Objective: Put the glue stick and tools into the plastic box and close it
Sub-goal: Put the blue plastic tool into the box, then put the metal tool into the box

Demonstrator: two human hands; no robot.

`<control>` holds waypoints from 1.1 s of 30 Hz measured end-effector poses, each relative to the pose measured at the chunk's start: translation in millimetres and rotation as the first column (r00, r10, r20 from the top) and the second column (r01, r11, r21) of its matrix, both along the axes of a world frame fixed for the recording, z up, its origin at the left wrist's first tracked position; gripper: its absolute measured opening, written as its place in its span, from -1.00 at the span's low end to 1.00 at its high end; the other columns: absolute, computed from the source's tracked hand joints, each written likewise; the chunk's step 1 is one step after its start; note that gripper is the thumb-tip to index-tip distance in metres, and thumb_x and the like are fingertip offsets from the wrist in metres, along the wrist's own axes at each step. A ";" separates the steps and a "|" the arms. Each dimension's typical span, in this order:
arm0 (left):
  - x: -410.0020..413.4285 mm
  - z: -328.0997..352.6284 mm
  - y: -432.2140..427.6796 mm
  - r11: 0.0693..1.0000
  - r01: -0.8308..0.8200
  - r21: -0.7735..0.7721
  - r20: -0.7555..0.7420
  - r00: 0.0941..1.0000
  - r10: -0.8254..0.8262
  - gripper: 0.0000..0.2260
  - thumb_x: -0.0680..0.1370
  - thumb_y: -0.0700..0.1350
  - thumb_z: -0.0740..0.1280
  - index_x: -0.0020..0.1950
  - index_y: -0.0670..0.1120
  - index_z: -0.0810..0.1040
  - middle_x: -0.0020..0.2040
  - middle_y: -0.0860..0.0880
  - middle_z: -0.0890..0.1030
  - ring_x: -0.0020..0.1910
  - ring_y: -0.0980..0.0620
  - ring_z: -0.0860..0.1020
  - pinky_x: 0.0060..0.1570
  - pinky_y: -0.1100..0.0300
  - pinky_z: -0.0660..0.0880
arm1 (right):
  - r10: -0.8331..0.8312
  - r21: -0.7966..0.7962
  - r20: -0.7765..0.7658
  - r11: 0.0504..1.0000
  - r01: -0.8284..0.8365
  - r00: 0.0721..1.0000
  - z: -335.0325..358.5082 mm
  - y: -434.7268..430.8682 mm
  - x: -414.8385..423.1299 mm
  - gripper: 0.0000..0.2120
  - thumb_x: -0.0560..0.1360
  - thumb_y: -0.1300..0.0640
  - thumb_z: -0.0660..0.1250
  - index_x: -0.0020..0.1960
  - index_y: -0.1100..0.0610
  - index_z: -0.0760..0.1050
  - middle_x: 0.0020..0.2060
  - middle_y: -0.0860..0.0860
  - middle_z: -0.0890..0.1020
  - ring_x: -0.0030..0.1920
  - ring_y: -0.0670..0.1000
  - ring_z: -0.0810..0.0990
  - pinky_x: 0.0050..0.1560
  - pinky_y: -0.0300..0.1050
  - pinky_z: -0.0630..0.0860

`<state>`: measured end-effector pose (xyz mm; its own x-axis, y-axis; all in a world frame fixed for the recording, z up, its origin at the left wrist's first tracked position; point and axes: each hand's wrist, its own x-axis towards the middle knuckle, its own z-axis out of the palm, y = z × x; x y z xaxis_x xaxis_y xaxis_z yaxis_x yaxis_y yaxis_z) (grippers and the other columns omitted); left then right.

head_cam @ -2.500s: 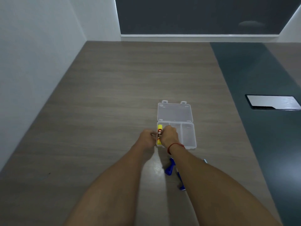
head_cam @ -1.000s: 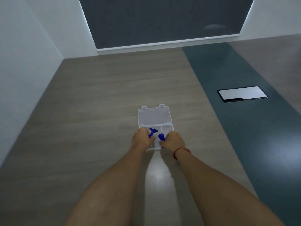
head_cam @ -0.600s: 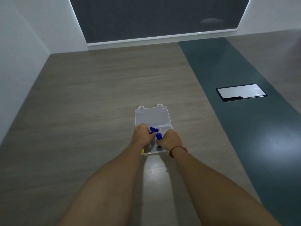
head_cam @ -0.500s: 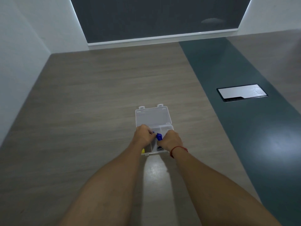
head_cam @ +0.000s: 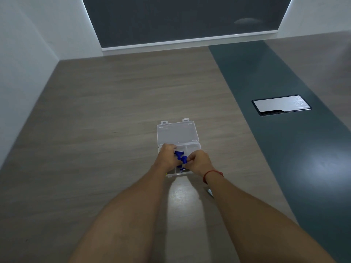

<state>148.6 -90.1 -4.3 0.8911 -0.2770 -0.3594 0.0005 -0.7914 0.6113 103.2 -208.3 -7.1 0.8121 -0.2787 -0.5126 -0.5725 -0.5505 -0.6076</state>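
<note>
A clear plastic box [head_cam: 192, 147] lies open on the wooden table, its lid [head_cam: 177, 132] folded flat on the far side. Both my hands are over its near compartments. My left hand [head_cam: 166, 158] is closed on a blue T-shaped tool [head_cam: 179, 153]. My right hand [head_cam: 198, 162] is closed on a second blue tool [head_cam: 183, 160], and the two tools touch between my hands above the box. A sliver of the yellow glue stick [head_cam: 166, 175] peeks out at the box's near left corner; my left hand hides the rest of it.
The wooden table [head_cam: 106, 130] runs far and left to white walls. A dark teal strip [head_cam: 284, 149] runs along the right, with a rectangular silver cable hatch [head_cam: 281, 105] set in it. A small pale object [head_cam: 209, 191] shows under my right wrist.
Earlier my hands set the glue stick into the box's left compartment. Both hands then brought the blue tools over the box and have lowered them slightly.
</note>
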 end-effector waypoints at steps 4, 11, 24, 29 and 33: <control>2.8 -5.5 -0.5 0.997 -0.064 0.033 0.055 0.997 0.062 -0.77 0.32 -0.29 0.54 -0.09 -0.28 0.59 -0.06 -0.12 0.48 -0.17 -0.01 0.47 -0.36 0.30 0.36 | 0.067 0.035 0.044 0.997 -0.068 0.997 3.9 -4.0 -6.4 -0.76 0.42 0.34 0.41 0.07 0.34 0.64 0.04 0.21 0.67 0.07 0.12 0.64 0.10 -0.20 0.54; 2.5 -6.9 3.7 0.997 -0.059 0.058 0.050 0.997 0.056 -0.74 0.39 -0.29 0.48 0.06 -0.30 0.62 -0.06 -0.16 0.56 -0.13 -0.03 0.48 0.00 0.05 0.55 | 0.145 -0.052 0.016 0.988 -0.144 0.989 -5.7 0.6 0.9 -0.77 0.47 0.33 0.31 0.07 0.30 0.66 0.05 0.23 0.68 0.10 0.17 0.65 0.13 -0.15 0.54; -56.2 15.1 -47.6 0.998 -0.037 0.054 0.024 0.999 0.036 -0.64 0.45 -0.07 0.42 0.23 -0.13 0.55 0.20 -0.14 0.60 0.18 -0.14 0.57 0.22 0.04 0.51 | 0.098 -0.132 0.061 0.987 -0.090 0.993 20.1 -80.8 -66.3 -0.70 0.40 0.29 0.43 0.14 0.26 0.61 0.15 0.20 0.63 0.15 0.14 0.62 0.17 -0.13 0.50; -103.7 -5.6 -67.1 0.999 -0.014 0.039 -0.139 0.990 0.019 -0.77 0.49 -0.14 0.39 0.12 -0.17 0.61 0.09 -0.16 0.66 0.05 -0.08 0.61 0.16 0.01 0.55 | 0.103 -0.123 -0.059 0.986 -0.110 0.993 5.5 -91.1 -112.4 -0.62 0.34 0.19 0.49 0.13 0.26 0.58 0.16 0.17 0.61 0.16 0.14 0.60 0.14 -0.13 0.50; -132.5 -20.7 -70.2 1.000 0.000 0.014 -0.153 0.988 0.002 -0.79 0.48 -0.18 0.35 -0.02 -0.26 0.70 0.02 -0.25 0.69 0.00 -0.13 0.63 -0.01 0.13 0.52 | 0.138 -0.150 -0.064 0.978 -0.146 0.988 -10.2 -78.5 -141.6 -0.61 0.25 0.10 0.53 0.01 0.24 0.60 0.03 0.19 0.66 0.03 0.17 0.64 -0.10 -0.13 0.48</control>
